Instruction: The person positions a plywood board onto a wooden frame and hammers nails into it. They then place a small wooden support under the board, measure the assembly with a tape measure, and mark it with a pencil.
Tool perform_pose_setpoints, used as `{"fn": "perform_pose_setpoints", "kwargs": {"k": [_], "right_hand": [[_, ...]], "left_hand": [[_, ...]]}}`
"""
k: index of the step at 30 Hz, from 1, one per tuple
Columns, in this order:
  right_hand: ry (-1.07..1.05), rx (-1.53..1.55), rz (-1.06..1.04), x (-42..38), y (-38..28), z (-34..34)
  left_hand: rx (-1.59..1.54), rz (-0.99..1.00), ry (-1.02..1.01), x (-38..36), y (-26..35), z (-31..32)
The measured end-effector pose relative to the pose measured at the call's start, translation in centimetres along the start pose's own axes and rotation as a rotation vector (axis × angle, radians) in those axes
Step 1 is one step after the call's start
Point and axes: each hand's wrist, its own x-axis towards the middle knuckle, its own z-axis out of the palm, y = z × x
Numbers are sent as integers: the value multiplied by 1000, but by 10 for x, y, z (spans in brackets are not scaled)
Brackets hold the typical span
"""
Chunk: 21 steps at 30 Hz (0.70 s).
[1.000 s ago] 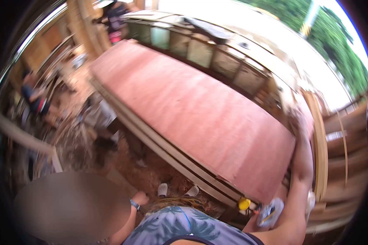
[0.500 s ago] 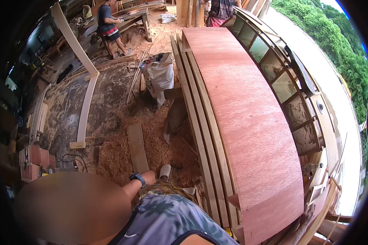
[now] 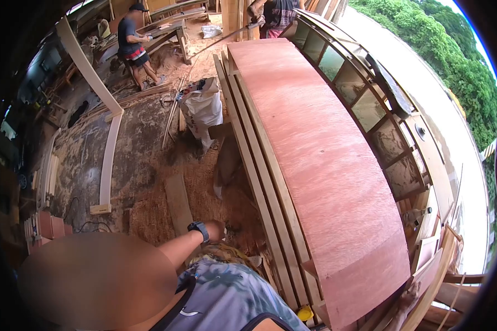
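A large reddish plywood sheet (image 3: 326, 149) lies on top of a long stack of timber beside me. My right hand (image 3: 408, 296) is at the near right corner of that sheet, by its edge, with its fingers stretched out and nothing visible in them. My left hand (image 3: 215, 231), with a dark watch (image 3: 199, 230) on the wrist, is in front of my body above the sawdust-covered floor. Its fingers are blurred and turned away. Long pale boards (image 3: 270, 204) run along the left side of the sheet. A yellow object (image 3: 305, 313) sits at their near end.
A white sack (image 3: 201, 110) stands left of the stack. Framed glass panels (image 3: 367, 110) line its right side. A board (image 3: 176, 204) lies in the sawdust. Further back, one person (image 3: 135, 44) stands at a workbench (image 3: 171, 33); another person (image 3: 276, 16) is beyond the sheet.
My view has shifted, and the sheet appears further left. My left hand has moved slightly right and up. The person beyond the sheet now shows arms and a long, thin piece.
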Motion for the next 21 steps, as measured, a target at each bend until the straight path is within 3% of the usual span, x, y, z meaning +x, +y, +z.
{"fn": "perform_pose_setpoints", "kwargs": {"k": [5,13,15,21], "right_hand": [[-132,144,78,-56,-62,23],[-341,279,160,-108,-121,58],[-371,302,158,-115,-139,65],[-408,325,181,-129,-178,76]], "left_hand": [[62,2,-121,6,14,-28],[14,10,-59,-7,13,-37],[132,-9,-281,6,7,-49],[160,68,-129,30,-14,-113]]}}
